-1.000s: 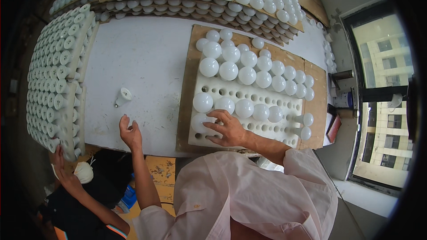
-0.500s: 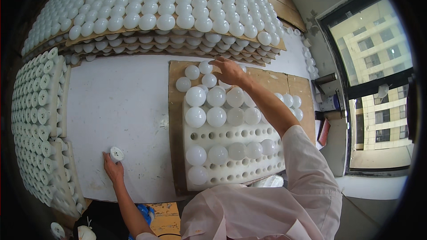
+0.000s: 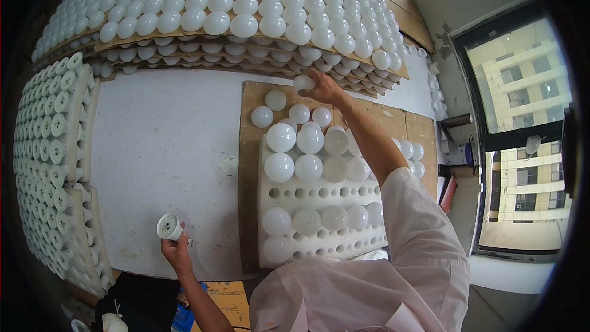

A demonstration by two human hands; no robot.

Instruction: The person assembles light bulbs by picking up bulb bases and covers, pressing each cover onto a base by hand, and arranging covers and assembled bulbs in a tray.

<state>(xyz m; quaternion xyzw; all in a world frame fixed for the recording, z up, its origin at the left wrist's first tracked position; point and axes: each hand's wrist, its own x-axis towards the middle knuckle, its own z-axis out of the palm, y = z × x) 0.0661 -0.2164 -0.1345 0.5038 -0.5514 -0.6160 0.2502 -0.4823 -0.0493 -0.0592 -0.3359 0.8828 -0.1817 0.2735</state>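
My left hand (image 3: 177, 253) grips a white light bulb base (image 3: 168, 227) by its side, its open round end with small parts inside facing up. My right hand (image 3: 324, 88) reaches to the far side and has its fingers around a frosted white bulb globe (image 3: 303, 83). Under that hand, loose globes such as this globe (image 3: 299, 114) rest on a brown cardboard sheet (image 3: 251, 95). A white foam tray (image 3: 307, 192) with rows of round holes lies on the cardboard, with several larger globes (image 3: 281, 138) standing in it.
Stacked cardboard layers (image 3: 203, 61) full of white globes fill the back. Along the left stand foam racks (image 3: 86, 141) packed with bulb bases. The white tabletop (image 3: 166, 135) lies between these and the cardboard. To the right is a dark-framed window (image 3: 519, 129).
My left hand has moved right, and the base has turned its open end up. My right hand has shifted slightly right and away from me with a globe. The view has shifted a little.
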